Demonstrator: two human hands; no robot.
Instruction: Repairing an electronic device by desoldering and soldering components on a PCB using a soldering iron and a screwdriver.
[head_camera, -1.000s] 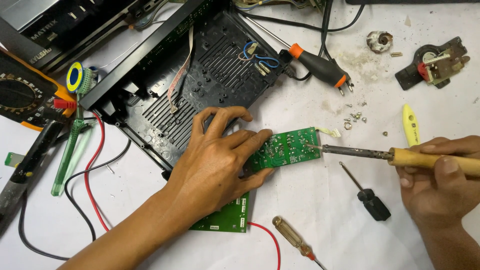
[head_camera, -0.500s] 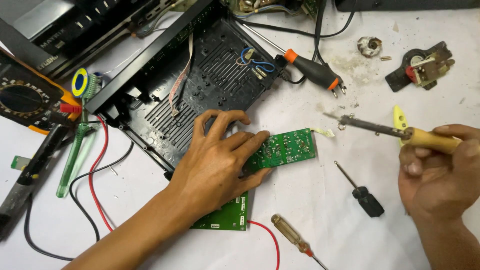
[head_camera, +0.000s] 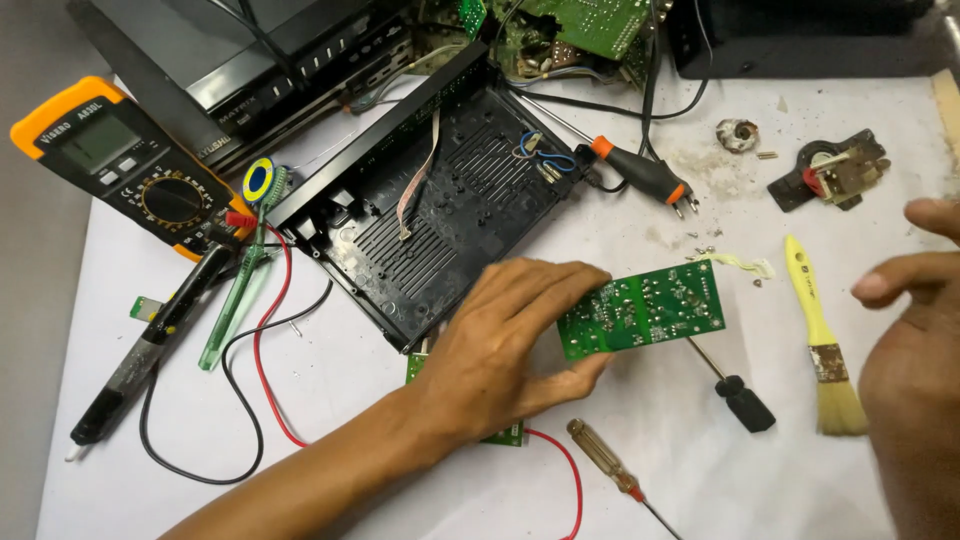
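My left hand (head_camera: 510, 350) grips a small green circuit board (head_camera: 640, 310) by its left edge and holds it solder side up, just over the white table sheet. A second green board (head_camera: 508, 436) peeks out from under that wrist. My right hand (head_camera: 905, 340) hovers at the frame's right edge, blurred, with its fingers apart and nothing in them. It is nearest to a yellow-handled brush (head_camera: 822, 335) lying just to its left. A black-handled screwdriver (head_camera: 738, 395) lies below the board.
An opened black plastic chassis (head_camera: 440, 210) lies behind my left hand. A yellow multimeter (head_camera: 130, 165) with red and black leads (head_camera: 262, 350) sits at the left. An amber-handled screwdriver (head_camera: 605, 460), a black-and-orange plug (head_camera: 645, 178) and small loose parts (head_camera: 835, 170) are scattered about.
The soldering iron that my right hand held at the board has left the view. That hand has pulled away to the right and opened. My left hand still holds the board.
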